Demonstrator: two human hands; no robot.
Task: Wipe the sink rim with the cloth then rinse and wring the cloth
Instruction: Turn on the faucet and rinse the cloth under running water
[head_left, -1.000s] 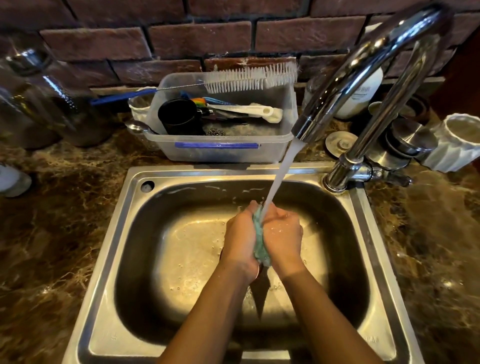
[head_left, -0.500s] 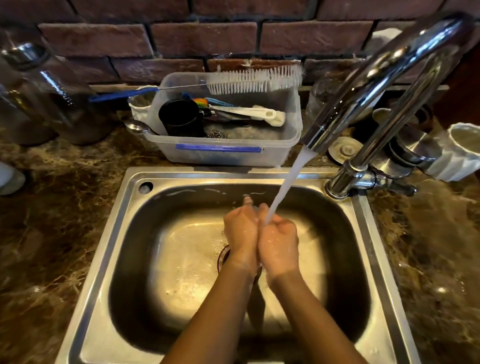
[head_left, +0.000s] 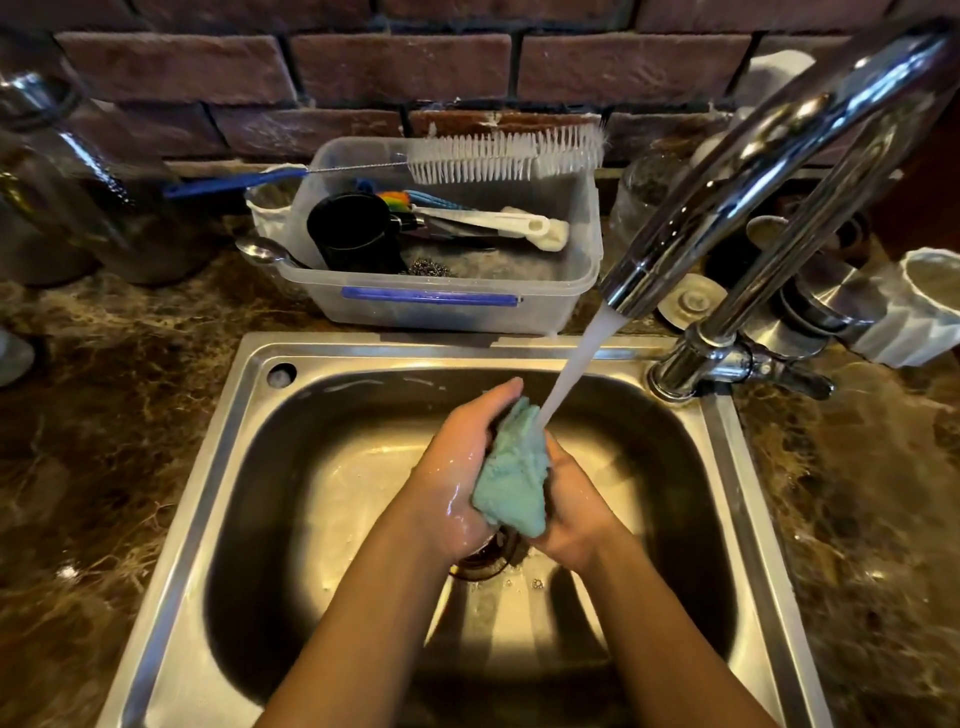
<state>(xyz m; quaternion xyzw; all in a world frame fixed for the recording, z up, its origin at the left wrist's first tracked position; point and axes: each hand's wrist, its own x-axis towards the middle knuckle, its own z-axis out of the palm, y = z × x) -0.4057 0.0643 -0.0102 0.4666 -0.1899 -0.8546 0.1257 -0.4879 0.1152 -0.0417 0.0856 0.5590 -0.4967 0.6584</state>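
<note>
A wet teal cloth (head_left: 514, 470), bunched up, sits between both of my hands over the middle of the steel sink (head_left: 234, 467). My left hand (head_left: 460, 462) cups its left side and my right hand (head_left: 574, 506) holds its right side from below. Water runs from the chrome tap (head_left: 727, 176) straight onto the top of the cloth. Both hands are wet. The drain (head_left: 485, 558) shows just under them.
A clear plastic tub (head_left: 441, 296) with a bottle brush, black cup and utensils stands behind the sink. Glass jars (head_left: 78, 197) stand at the back left, a white ribbed cup (head_left: 919, 306) and metal lids at the right. Brown marble counter surrounds the sink.
My palms were pressed together with the cloth hidden between them; now they have parted and the bunched cloth shows between them under the water.
</note>
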